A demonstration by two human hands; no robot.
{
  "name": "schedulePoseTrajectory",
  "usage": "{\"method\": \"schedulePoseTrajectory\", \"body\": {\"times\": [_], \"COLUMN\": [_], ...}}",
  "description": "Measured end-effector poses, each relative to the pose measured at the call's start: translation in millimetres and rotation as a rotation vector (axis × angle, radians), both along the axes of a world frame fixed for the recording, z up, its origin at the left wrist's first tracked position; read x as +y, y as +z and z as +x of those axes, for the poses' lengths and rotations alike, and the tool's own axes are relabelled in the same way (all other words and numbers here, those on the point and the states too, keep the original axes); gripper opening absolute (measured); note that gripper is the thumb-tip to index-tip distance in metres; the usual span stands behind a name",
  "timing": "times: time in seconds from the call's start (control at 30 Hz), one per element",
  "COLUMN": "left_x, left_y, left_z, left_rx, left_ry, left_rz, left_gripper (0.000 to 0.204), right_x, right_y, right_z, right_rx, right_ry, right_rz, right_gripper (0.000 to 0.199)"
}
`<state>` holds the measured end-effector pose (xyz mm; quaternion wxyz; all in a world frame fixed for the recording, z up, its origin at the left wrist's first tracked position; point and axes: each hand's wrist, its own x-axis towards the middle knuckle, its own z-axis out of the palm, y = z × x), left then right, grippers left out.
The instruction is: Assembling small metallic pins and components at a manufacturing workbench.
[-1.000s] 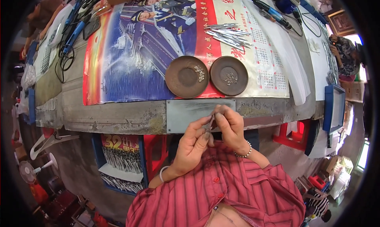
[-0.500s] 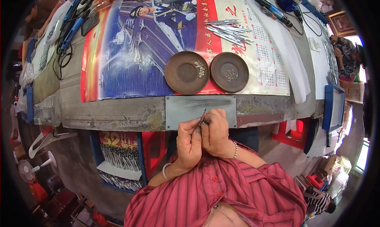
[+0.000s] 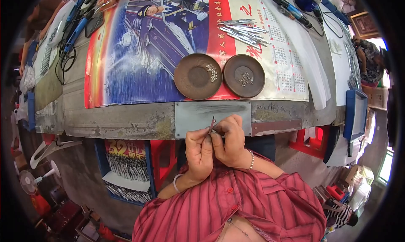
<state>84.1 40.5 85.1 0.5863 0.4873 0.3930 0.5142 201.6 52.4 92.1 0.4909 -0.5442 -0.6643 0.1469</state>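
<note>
My left hand and my right hand are pressed together at the near edge of the bench, over a grey metal plate. Between their fingertips they pinch a thin, pointed metal piece that sticks up toward the plate. Both hands grip it. Beyond the plate stand two round brown dishes: the left dish holds several small silvery parts, the right dish holds a few tiny metal bits. A pile of slim shiny metal pieces lies farther back on the poster.
A big colourful poster calendar covers the bench top. Blue-handled tools and black cables lie at the far left, more tools at the far right. Red stools and a blue crate stand under the bench.
Both hands have stayed together at the bench edge, drawing slightly closer to my body. The thin metal piece now points upward between the fingertips.
</note>
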Motion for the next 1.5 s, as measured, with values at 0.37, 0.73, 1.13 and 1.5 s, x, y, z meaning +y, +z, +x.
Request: {"method": "schedulePoseTrajectory", "body": {"times": [0.37, 0.73, 1.13, 1.5], "left_x": [11.7, 21.2, -2.4, -14.8], "left_y": [11.1, 16.7, 7.5, 4.2], "left_z": [-14.3, -34.2, -28.5, -16.2], "left_rx": [-0.489, -0.345, -0.004, -0.247], "left_ry": [-0.33, -0.44, -0.132, -0.072], "left_rz": [-0.484, -0.299, 0.094, -0.15], "left_gripper": [0.035, 0.035, 0.032, 0.034], "right_x": [1.9, 13.9, 10.1, -1.2], "right_y": [15.0, 24.0, 15.5, 10.3], "right_z": [16.4, 9.3, -2.3, -0.2], "right_rx": [0.835, 0.433, 0.159, 0.227], "right_ry": [0.069, 0.152, 0.158, 0.194], "right_rz": [-0.565, -0.273, 0.142, -0.11], "right_gripper": [0.009, 0.012, 0.017, 0.016]}}
